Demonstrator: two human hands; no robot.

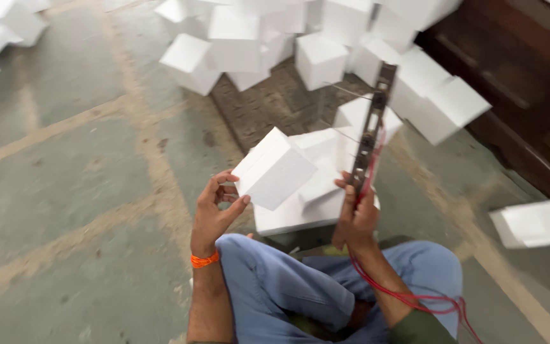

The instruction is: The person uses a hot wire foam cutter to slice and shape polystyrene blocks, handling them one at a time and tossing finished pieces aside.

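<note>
Right:
- left hand [214, 207] fingers pinch foam block [274, 168] at its lower left corner, block tilted
- right hand [356, 216] grips cutter [372, 124], upright, just right of block
- foam pile [300, 38] on floor [65, 159] beyond

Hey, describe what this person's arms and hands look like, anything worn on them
Both forearms are bare. The left hand has an orange thread band around its wrist. The right hand wears nothing visible; a dark green sleeve shows near that elbow.
</note>
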